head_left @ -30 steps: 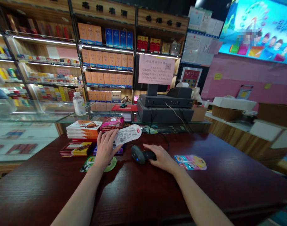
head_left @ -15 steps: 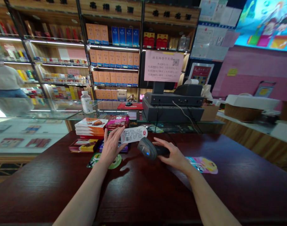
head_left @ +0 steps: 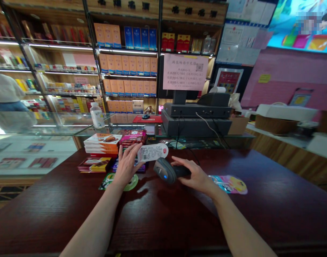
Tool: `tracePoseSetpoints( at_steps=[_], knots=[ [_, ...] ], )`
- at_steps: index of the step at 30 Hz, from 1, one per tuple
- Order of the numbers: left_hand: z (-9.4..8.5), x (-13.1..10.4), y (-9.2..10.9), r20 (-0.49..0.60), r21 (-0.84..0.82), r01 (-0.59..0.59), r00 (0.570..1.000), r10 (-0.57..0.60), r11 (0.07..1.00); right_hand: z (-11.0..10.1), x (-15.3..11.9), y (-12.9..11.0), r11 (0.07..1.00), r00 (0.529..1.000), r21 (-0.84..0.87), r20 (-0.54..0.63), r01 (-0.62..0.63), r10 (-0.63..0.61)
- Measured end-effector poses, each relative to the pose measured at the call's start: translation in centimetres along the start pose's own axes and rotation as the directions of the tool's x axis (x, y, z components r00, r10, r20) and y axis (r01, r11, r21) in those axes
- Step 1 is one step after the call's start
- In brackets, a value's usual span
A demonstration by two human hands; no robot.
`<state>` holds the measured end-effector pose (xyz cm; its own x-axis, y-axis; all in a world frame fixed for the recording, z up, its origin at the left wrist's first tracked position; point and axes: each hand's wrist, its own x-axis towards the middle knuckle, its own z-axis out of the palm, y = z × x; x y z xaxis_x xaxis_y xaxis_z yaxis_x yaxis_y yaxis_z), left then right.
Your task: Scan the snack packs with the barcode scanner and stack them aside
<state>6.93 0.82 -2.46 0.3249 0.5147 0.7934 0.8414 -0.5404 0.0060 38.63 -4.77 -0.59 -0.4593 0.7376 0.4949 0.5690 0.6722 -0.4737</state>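
Observation:
My left hand [head_left: 128, 162] grips a flat white package [head_left: 154, 152] by its left end, with small print and a barcode toward me. In my right hand [head_left: 194, 175] is a dark grey barcode scanner [head_left: 165, 170], its fingers wrapped round the handle. A blue light glows on the scanner's head, which is close to the package's lower edge. Beneath my left wrist a green package [head_left: 131, 183] lies on the table. Another colourful package [head_left: 230, 184] rests on the table beyond my right wrist.
Stacked boxes [head_left: 103, 143] and chocolate packs [head_left: 95, 164] stand at the table's back left. A white bottle [head_left: 97, 116] is on the glass counter behind. The cash register [head_left: 197, 121] sits behind the table [head_left: 163, 221]. A person [head_left: 8, 91] stands far left.
The scanner and my right hand have shifted slightly left, nearer the package. My left hand still holds the package in nearly the same place. The whole view has moved a little.

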Motion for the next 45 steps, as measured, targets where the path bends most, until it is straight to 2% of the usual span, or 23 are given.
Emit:
tracePoseSetpoints(
  at_steps=[10,21,28,32,35,37,39,41,42,45],
  knots=[
    [-0.2,0.0,0.0,-0.003,-0.009,0.009,1.000,-0.009,1.000,0.2,0.0,0.3,1.000,0.999,0.017,0.030,-0.019,0.018],
    [-0.3,0.3,0.5,-0.036,-0.050,0.032,0.999,-0.033,0.998,2.9,0.3,0.3,0.999,0.981,-0.047,0.192,-0.004,0.013],
    [-0.4,0.4,1.0,-0.055,-0.087,0.010,0.998,-0.015,0.996,3.3,0.4,0.0,1.000,0.979,-0.014,0.202,-0.018,0.021],
    [-0.5,0.5,1.3,-0.051,-0.106,0.005,0.999,-0.010,0.994,2.9,0.4,-0.1,0.998,0.992,0.048,0.118,-0.046,0.040],
    [-0.7,0.6,1.6,-0.056,-0.126,-0.020,0.998,0.013,0.992,3.0,0.7,0.6,0.974,0.988,0.186,-0.056,-0.131,0.144],
    [-0.7,0.7,1.9,-0.053,-0.140,-0.030,0.998,0.023,0.990,3.1,1.0,1.2,0.920,0.941,0.341,-0.200,-0.193,0.272],
    [-0.7,0.7,2.1,-0.044,-0.150,-0.032,0.999,0.026,0.988,3.2,1.4,1.8,0.852,0.866,0.478,-0.310,-0.215,0.392],
    [-0.7,0.7,2.2,-0.041,-0.155,-0.038,0.999,0.032,0.987,3.1,1.8,2.1,0.796,0.819,0.561,-0.334,-0.225,0.467],
    [-0.7,0.7,2.3,-0.040,-0.157,-0.045,0.998,0.039,0.987,3.0,1.9,2.2,0.779,0.813,0.582,-0.322,-0.234,0.485],
    [-0.7,0.7,2.4,-0.034,-0.163,-0.068,0.997,0.063,0.984,2.8,2.3,2.1,0.762,0.832,0.594,-0.262,-0.260,0.488]
  ],
)
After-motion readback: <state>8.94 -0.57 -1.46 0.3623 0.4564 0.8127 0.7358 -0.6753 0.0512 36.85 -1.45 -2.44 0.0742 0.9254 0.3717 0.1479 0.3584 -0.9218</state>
